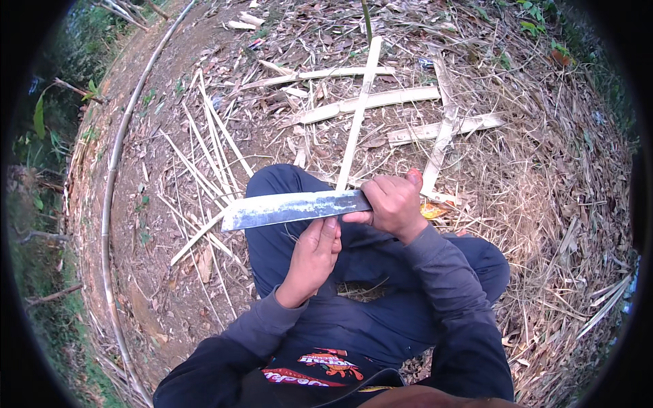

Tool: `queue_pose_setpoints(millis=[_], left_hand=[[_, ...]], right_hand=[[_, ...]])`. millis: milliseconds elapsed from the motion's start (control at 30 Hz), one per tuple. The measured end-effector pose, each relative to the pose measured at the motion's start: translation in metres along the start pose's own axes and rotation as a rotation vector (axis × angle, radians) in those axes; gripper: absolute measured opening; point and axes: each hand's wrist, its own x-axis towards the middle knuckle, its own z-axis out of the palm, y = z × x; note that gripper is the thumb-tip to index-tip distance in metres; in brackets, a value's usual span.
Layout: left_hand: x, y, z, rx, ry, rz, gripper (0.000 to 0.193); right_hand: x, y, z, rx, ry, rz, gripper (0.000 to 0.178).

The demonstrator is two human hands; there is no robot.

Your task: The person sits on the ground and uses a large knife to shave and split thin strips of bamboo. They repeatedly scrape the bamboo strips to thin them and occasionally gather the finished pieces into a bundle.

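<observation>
My right hand [394, 207] is closed round the handle of a machete [292, 208]. Its broad, worn grey blade points left across my lap, and the handle is mostly hidden in my fist. Just below the blade's near edge, my left hand [314, 258] is closed in a pinch, thumb and fingertips close to the metal. A long pale bamboo strip [359, 115] runs from the far side down behind the blade, in line with those fingertips. Its near end is hidden by the blade and the fingers.
Thin split sticks [211, 156] lie crossed on the ground at left. Wider bamboo pieces [374, 102] lie ahead among dry leaves. A long bent pole [112, 183] curves down the left side. My crossed legs [279, 187] are under the blade. A yellow wrapper [432, 210] lies near my right hand.
</observation>
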Motion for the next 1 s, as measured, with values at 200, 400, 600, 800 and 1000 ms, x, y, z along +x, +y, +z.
queue_pose_setpoints(millis=[200,400,600,800,1000], left_hand=[[-0.006,-0.002,0.012,0.129,-0.079,0.12,0.03],[-0.029,-0.012,0.005,0.028,-0.103,-0.1,0.028],[-0.028,0.001,-0.006,-0.146,-0.123,-0.206,0.029],[-0.038,0.0,-0.022,-0.105,-0.204,-0.294,0.029],[-0.028,0.004,-0.019,-0.243,-0.189,-0.298,0.03]], right_hand=[[-0.009,0.054,-0.011,-0.153,0.124,-0.096,0.062],[-0.026,0.099,-0.014,-0.311,-0.022,0.471,0.052],[-0.007,0.026,-0.011,-0.171,-0.016,0.098,0.056],[-0.019,0.1,-0.012,-0.335,-0.108,0.558,0.054],[-0.017,0.031,-0.004,-0.2,-0.088,0.157,0.055]])
